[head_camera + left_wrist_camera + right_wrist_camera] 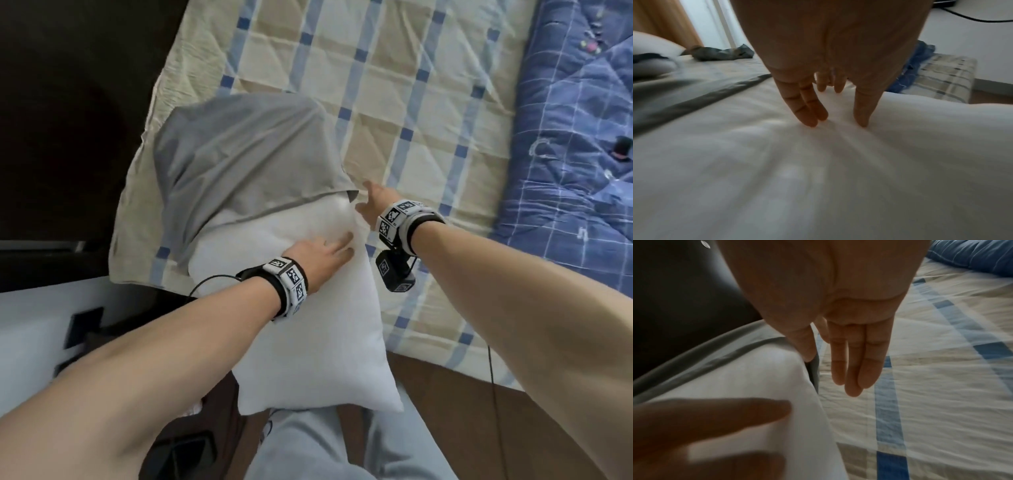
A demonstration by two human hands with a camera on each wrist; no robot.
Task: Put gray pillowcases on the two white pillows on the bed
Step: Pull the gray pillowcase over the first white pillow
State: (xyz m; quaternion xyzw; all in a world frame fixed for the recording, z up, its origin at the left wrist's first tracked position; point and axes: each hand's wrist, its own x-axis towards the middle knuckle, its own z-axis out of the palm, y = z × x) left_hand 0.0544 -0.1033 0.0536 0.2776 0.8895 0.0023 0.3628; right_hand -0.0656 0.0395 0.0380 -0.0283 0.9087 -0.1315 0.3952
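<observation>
A white pillow (308, 342) lies at the bed's near corner, its far half inside a gray pillowcase (239, 161). My left hand (322, 255) rests flat on the bare white part. In the left wrist view its fingertips (809, 116) dent the pillow (818, 178) just short of the pillowcase hem (694, 97). My right hand (371, 202) is open beside the pillow's right edge, fingers straight over the sheet. In the right wrist view this hand (828, 373) has its thumb (805, 350) against the gray hem (815, 369), with nothing pinched.
The plaid bedsheet (394, 102) spreads to the right, with a blue quilt (565, 137) beyond it. A dark headboard (68, 102) and a white nightstand (34, 325) stand on the left. A crumpled gray cloth (721, 54) and another white pillow (651, 48) lie farther along the bed.
</observation>
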